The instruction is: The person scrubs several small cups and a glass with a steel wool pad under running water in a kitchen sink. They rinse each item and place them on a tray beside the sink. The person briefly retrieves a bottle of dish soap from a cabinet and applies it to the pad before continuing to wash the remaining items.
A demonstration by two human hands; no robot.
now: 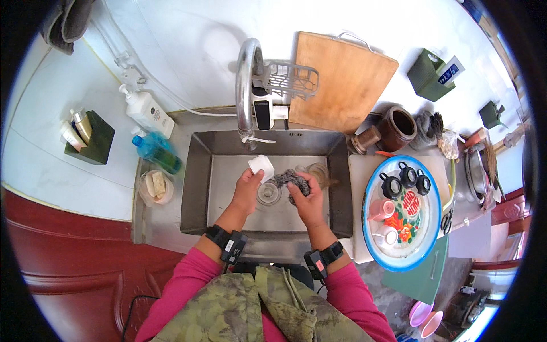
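My left hand point(247, 192) holds a small white object, apparently a cup point(261, 168), between thumb and fingers above the sink. In my right hand point(308, 197) is a bunched grey scouring pad point(295, 181), just to the right of the cup and apart from it. Both hands are over the stainless steel sink point(230, 218), whose round drain strainer point(269, 193) shows between them. Behind my right fingers a pale, ring-shaped thing point(319, 173) lies in the sink, partly hidden. The curved faucet point(245, 85) stands at the back; no running water is visible.
To the right, an enamel tray point(371, 222) holds three black cups point(407, 176), a pink cup point(381, 209) and a white cup point(386, 236). A wooden cutting board point(337, 81) leans behind. Bottles point(158, 154) and a soap dish point(156, 188) stand left.
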